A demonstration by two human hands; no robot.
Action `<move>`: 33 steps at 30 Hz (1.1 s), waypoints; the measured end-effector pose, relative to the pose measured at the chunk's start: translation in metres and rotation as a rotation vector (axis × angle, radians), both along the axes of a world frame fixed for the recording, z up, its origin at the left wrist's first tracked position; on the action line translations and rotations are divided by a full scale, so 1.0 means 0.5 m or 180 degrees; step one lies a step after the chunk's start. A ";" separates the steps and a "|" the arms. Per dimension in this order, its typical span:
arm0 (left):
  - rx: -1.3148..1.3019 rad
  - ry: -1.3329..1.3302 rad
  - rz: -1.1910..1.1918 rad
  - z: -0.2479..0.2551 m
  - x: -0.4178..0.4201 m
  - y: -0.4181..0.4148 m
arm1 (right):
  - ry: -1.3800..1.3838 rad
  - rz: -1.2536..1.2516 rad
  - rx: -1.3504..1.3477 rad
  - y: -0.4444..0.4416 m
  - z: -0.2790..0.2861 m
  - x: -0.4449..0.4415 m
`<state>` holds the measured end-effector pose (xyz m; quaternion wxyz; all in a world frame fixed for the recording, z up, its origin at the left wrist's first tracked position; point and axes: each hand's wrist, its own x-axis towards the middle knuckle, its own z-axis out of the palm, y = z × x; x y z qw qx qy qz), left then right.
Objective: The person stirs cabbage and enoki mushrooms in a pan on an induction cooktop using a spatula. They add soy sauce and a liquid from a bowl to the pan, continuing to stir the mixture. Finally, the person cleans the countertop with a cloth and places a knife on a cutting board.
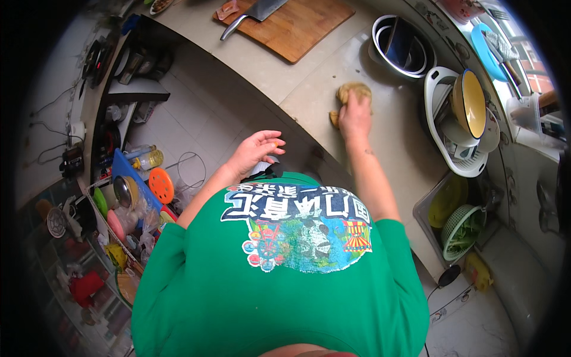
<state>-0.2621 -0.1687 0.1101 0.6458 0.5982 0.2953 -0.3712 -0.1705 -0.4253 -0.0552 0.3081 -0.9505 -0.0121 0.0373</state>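
Observation:
My right hand (356,120) presses a crumpled yellowish-brown cloth (353,91) onto the pale tiled counter (308,96). A small fold of the cloth sticks out to the left of my fingers. In front of my body, over the floor and off the counter's edge, hangs my left hand (258,151), its fingers apart and slightly bent, holding nothing. Beyond the cloth lies a wooden cutting board (294,31) with a cleaver (252,18) on it, the metal handle jutting past the board's near edge. Small dark crumbs dot the counter near the cloth.
Nested metal bowls (379,60) stand at the back right. Beside them, a white dish rack (439,138) holds a yellow enamel bowl (473,103). A green colander of leafy greens (464,232) sits in the sink (421,209). Crowded shelves and a blue board (129,174) are on the left.

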 end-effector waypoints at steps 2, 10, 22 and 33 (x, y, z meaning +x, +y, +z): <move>0.0032 0.0009 0.0149 0.005 -0.007 0.024 | -0.0047 -0.0659 0.0060 -0.039 -0.001 0.020; -0.0155 0.0375 0.0340 -0.050 0.038 0.125 | 0.0545 -0.1474 -0.0883 -0.104 -0.080 0.086; -0.0407 0.1269 -0.0088 -0.229 0.146 0.192 | -0.0533 0.0419 0.0946 0.119 -0.032 0.131; -0.0644 0.1561 -0.0065 -0.293 0.193 0.144 | -0.0010 -0.0170 0.0299 0.171 -0.060 0.307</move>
